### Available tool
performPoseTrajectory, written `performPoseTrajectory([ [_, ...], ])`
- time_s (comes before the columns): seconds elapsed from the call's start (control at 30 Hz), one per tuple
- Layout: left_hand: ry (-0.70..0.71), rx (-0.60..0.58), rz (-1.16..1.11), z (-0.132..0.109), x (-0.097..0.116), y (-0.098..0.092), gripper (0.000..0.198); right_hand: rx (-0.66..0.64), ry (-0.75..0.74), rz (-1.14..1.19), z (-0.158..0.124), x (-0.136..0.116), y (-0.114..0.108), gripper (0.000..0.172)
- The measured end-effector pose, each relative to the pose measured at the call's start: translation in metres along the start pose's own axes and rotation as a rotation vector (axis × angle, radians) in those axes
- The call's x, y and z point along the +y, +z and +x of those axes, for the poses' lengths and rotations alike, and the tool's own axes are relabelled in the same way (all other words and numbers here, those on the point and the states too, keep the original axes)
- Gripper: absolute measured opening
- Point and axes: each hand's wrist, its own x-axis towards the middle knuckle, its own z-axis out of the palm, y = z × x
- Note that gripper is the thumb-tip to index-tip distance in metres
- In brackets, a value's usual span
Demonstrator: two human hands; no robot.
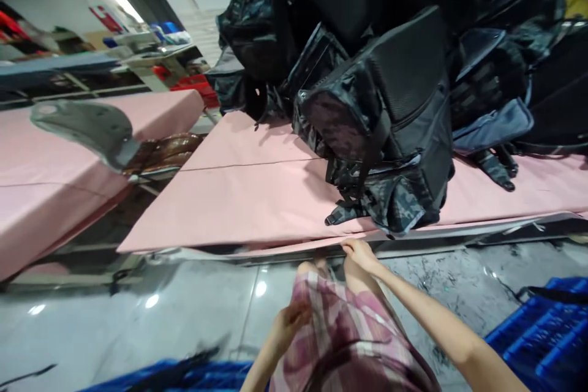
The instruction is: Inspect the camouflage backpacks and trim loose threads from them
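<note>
My right hand [361,253] is at the front edge of the table, its fingers closed on the border of the pink table cover [239,202]. Low in front of my lap is my left hand [290,323], beside the plaid garment [362,349] I wear. Motion smears its fingers, so what they do is unclear. Just beyond my right hand, a black backpack with dark camouflage panels [404,110] rests tilted on the pink cover. One of its straps [344,213] hangs toward the table's front edge.
More dark backpacks [257,30] are heaped along the back and right. A grey chair [87,125] stands at the left by another pink-covered table [50,208]. A blue crate [546,331] is on the tiled floor at lower right, with more blue plastic [215,376] at lower left.
</note>
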Motion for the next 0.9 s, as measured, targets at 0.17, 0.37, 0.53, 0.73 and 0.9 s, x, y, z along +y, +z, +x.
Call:
performPoseTrajectory([
  [0.17,0.062,0.005,0.061,0.031,-0.02,-0.009,0.043,0.075,-0.039,-0.218,0.006,0.01,-0.008,0.033],
  [0.37,0.318,0.295,0.609,0.078,-0.002,-0.021,0.033,0.064,-0.095,-0.45,-0.003,0.02,0.003,0.048],
  [0.53,0.36,0.406,1.071,0.122,0.01,-0.041,0.042,0.058,-0.129,-0.575,0.002,0.014,0.008,0.052],
  [0.73,0.438,0.267,1.154,0.123,-0.023,-0.051,0.038,0.042,-0.129,-0.61,-0.006,0.007,0.007,0.049],
  [0.9,0.48,0.282,1.122,0.118,-0.027,-0.053,0.04,0.017,-0.159,-0.538,0.003,-0.002,0.016,0.043],
])
